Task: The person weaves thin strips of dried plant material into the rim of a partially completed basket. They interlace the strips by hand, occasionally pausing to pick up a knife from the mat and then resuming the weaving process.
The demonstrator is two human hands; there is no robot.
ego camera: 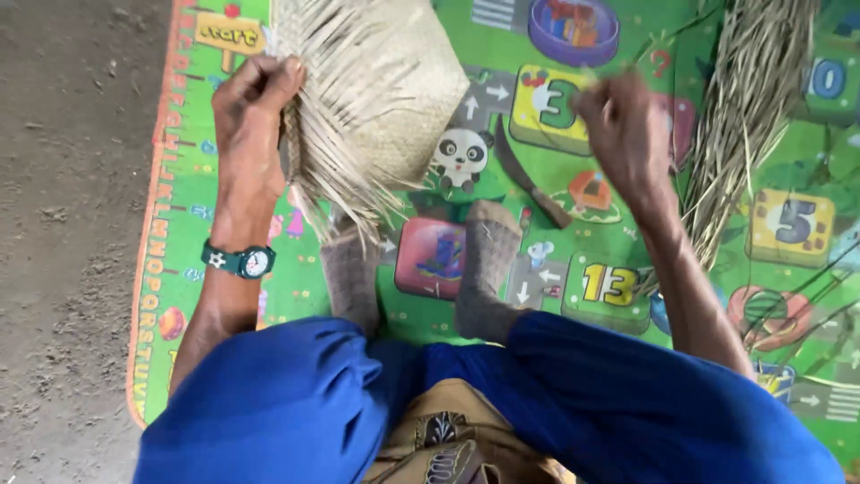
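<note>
Left hand (255, 108), with a green wristwatch (242, 261) on its wrist, grips the edge of a partly woven pale straw mat (376, 99) lying on a colourful green play mat (537, 269). A curved dark knife (528, 184) lies between the hands. Right hand (618, 125) is raised and blurred, closed like a fist; whether it pinches a strand cannot be told, and a bundle of dry straw strips (743, 116) lies just beside it.

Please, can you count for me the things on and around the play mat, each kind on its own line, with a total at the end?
Hands: 2, left hand and right hand
Woven straw pieces: 1
Straw bundles: 1
Knives: 1
Wristwatches: 1
Socked feet: 2
Play mats: 1
Total: 9
</note>
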